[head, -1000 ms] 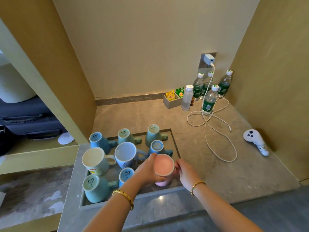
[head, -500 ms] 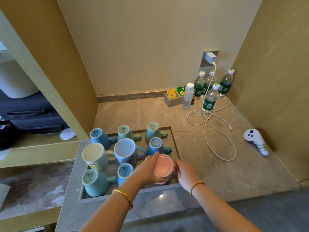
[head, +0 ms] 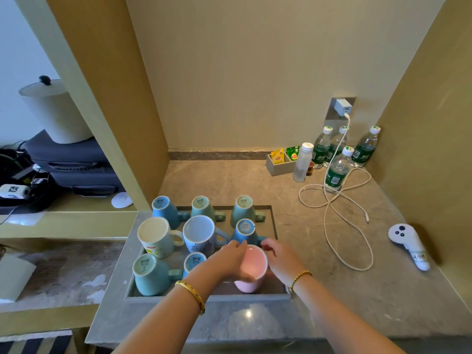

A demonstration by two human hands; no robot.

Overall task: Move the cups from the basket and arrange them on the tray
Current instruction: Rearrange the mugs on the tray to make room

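- The stone surface (head: 319,251) filled the middle and lower right of the frame, with the recessed tray (head: 204,297) sunk into its lower centre.
- Eight other cups stood on the tray, mostly upside down, among them a cream cup (head: 155,237) and a pale blue cup (head: 200,233) upright at centre left.
- The pink cup (head: 251,269) sat upright at the tray's lower right corner; no basket was in view.
- The left hand (head: 227,261) wrapped its fingers round the cup's left wall; the right hand (head: 279,256) closed on its right side.
- It looked stiff, glazed, slippery, breakable and moderately heavy: best held around the body or handle.
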